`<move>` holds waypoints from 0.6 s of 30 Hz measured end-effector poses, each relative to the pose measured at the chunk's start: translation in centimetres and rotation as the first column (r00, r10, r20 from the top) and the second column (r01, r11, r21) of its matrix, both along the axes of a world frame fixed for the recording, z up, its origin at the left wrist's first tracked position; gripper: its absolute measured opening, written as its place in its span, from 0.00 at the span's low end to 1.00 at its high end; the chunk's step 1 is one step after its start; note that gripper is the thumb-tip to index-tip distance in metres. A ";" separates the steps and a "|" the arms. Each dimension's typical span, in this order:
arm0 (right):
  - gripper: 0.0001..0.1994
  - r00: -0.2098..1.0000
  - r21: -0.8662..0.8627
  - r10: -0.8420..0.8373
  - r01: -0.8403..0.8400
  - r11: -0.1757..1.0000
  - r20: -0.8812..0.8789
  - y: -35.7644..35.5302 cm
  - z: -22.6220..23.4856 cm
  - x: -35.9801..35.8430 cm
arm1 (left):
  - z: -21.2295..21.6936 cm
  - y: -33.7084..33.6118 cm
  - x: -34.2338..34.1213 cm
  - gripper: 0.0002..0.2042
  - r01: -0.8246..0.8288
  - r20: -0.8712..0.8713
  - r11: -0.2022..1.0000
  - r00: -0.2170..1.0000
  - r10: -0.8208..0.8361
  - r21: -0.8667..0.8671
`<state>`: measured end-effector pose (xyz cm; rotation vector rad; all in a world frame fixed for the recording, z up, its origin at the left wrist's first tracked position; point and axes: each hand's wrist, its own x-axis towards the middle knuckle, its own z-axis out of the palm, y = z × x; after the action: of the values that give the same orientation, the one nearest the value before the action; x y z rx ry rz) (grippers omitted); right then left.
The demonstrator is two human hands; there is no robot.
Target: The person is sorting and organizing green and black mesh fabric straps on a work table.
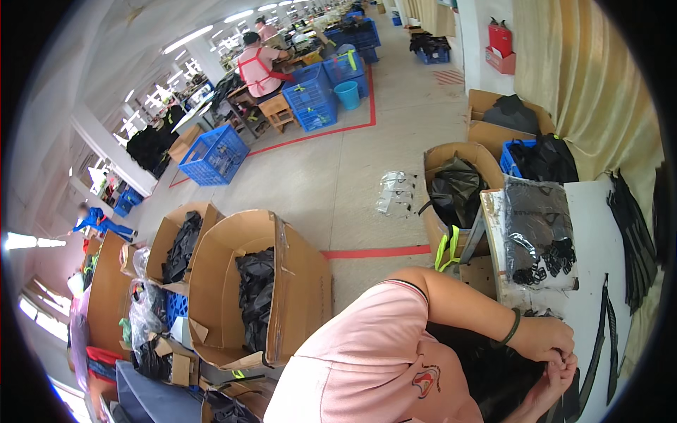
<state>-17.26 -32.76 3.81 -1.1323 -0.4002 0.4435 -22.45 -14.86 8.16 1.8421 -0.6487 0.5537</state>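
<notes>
My left hand, below a dark green bracelet, meets my right hand over the near part of a white table. The fingers of both are closed in a pinch on something small and dark, mostly hidden by the fingertips. Black material lies under my left forearm. Long black strips rest on the table beside my hands. Farther along it, small black plastic pieces lie on a clear plastic bag.
Black straps hang at the table's far side, near a beige curtain. Cardboard boxes with black goods stand behind me. Another box adjoins the table. A person sits among blue crates. Plastic packets lie on the floor.
</notes>
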 end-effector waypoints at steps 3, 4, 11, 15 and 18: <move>0.16 0.993 -0.205 0.033 -0.009 0.979 0.116 -1.4 -0.6 1.2 | -0.2 0.3 0.0 0.05 0.022 0.012 1.000 1.000 -0.022 -0.010; 0.16 0.991 -0.196 0.073 -0.050 0.979 0.110 -0.9 -0.1 1.0 | -0.5 0.3 -0.3 0.05 0.006 0.019 1.000 1.000 -0.006 -0.001; 0.10 0.994 0.051 -0.065 0.070 0.996 -0.087 0.1 2.5 -1.6 | 0.0 -0.8 -2.1 0.07 -0.052 0.019 0.953 0.998 0.060 -0.299; 0.15 0.998 -0.058 0.009 -0.012 0.998 -0.057 0.4 5.0 -2.5 | -0.7 -1.4 -1.2 0.07 0.077 -0.102 0.955 0.989 -0.110 -0.287; 0.10 0.991 -0.277 -0.098 0.120 0.953 0.092 -1.9 4.2 -1.5 | -0.2 -0.8 -0.4 0.05 0.198 -0.006 0.957 0.979 -0.204 -0.213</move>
<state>-18.73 -34.70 7.97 -1.4449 -0.3461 0.3675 -22.87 -15.67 7.96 1.5613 -0.7208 0.4438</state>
